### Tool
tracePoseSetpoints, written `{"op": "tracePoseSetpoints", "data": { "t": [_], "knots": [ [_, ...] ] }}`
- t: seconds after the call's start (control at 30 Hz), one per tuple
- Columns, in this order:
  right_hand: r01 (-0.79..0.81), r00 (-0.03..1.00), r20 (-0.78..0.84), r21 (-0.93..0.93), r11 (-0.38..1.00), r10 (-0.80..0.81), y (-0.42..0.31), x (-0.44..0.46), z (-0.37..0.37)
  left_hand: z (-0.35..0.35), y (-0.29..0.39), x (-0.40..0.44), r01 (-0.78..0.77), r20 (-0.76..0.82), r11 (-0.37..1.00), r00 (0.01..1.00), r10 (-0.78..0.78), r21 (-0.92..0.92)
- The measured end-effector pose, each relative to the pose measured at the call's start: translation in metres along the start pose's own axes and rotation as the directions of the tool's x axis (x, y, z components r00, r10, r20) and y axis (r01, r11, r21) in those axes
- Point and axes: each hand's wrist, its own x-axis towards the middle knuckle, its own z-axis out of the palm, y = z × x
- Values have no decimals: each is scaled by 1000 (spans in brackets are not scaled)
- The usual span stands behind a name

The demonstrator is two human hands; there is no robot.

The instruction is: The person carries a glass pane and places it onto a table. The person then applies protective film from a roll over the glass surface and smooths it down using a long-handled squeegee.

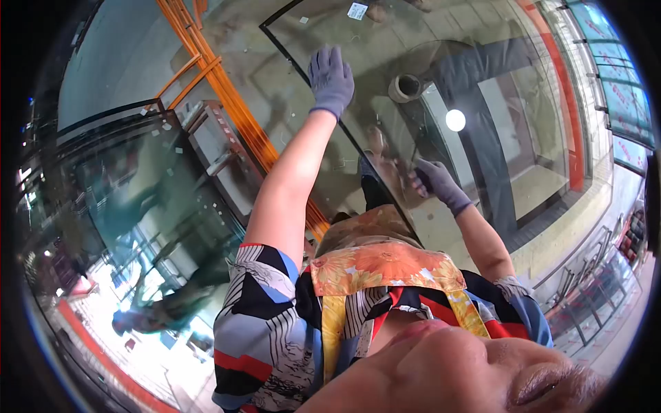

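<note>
A large glass pane (385,62) with a dark edge strip (296,65) lies in front of me. My left hand (332,81), in a grey-purple glove, reaches far forward over that strip. Its fingers are stretched out, and it appears to rest flat on the pane. Closer to my body, my right hand (438,182), gloved the same way, is at the glass to the right of the strip. The fingers of this hand are curled around something dark that I cannot make out. A round hollow roll (405,88) shows beyond my right hand; whether it is on or under the glass is unclear.
Orange bars (234,103) run along the left of the pane. Another dark-framed glass panel (131,186) stands farther left, full of reflections. A lamp's reflection (455,120) shines on the pane. Metal racks (595,296) stand at right. A small white label (357,10) sits at the far end.
</note>
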Motion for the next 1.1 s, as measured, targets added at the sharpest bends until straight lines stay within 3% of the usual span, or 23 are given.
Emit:
{"op": "tracePoseSetpoints", "data": {
  "t": [0.1,0.23,0.53,0.87,1.1],
  "knots": [
    [3,1000,9,-3,1000,-3,-38,25,23,20,-7,40,12,28,990,999,-17,142],
    [8,1000,-27,72,997,-6,-75,39,37,23,-6,43,29,115,983,992,-51,181],
    [-12,990,-138,129,992,30,-82,46,41,19,-5,52,15,200,986,979,-48,164],
    [-28,983,-178,101,994,46,-91,65,52,22,-4,50,35,158,985,985,-62,168],
    [284,955,-145,209,936,-257,-51,31,41,28,-12,37,-96,22,979,995,94,180]
  ]
}}
